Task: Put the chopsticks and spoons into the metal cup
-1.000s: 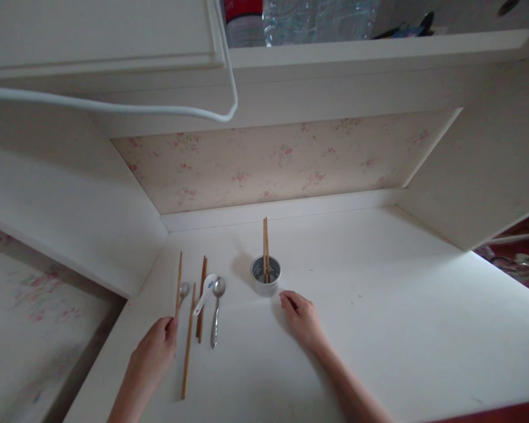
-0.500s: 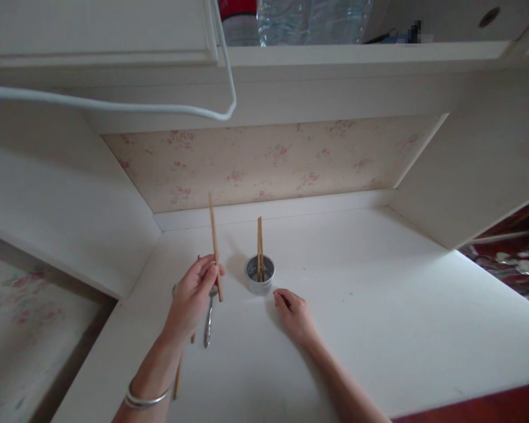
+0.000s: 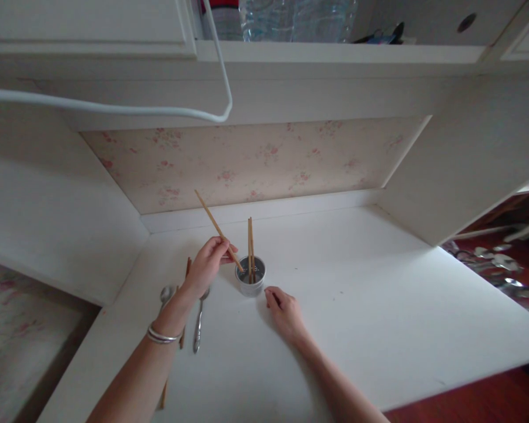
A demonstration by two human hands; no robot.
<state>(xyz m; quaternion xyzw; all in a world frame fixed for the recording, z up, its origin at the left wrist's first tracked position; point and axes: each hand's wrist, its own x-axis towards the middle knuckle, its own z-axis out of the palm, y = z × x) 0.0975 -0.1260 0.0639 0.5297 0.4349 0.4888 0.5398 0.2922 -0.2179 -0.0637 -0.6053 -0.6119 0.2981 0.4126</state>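
My left hand (image 3: pixel 211 262) pinches a wooden chopstick (image 3: pixel 214 222), which slants with its lower tip at the rim of the metal cup (image 3: pixel 251 289). Two more chopsticks (image 3: pixel 250 244) stand upright inside the cup, which has small holes. Loosely curled, with nothing visible in it, my right hand (image 3: pixel 284 311) rests on the table just right of the cup. Below my left hand lies a metal spoon (image 3: pixel 198 326). A second spoon (image 3: pixel 166 292) and other chopsticks (image 3: pixel 182 339) lie beside and partly beneath my left forearm.
The white tabletop (image 3: pixel 357 305) is bounded by a flowered back panel (image 3: pixel 255 158) and a right side panel (image 3: pixel 458 158). Above is a shelf with clear plastic bottles (image 3: pixel 295 20). A white bent rod (image 3: pixel 114 108) hangs at upper left.
My left hand has moved right toward the cup, and its chopstick has tilted from near upright to a slant, lower tip now at the cup. My right hand has stayed beside the cup.
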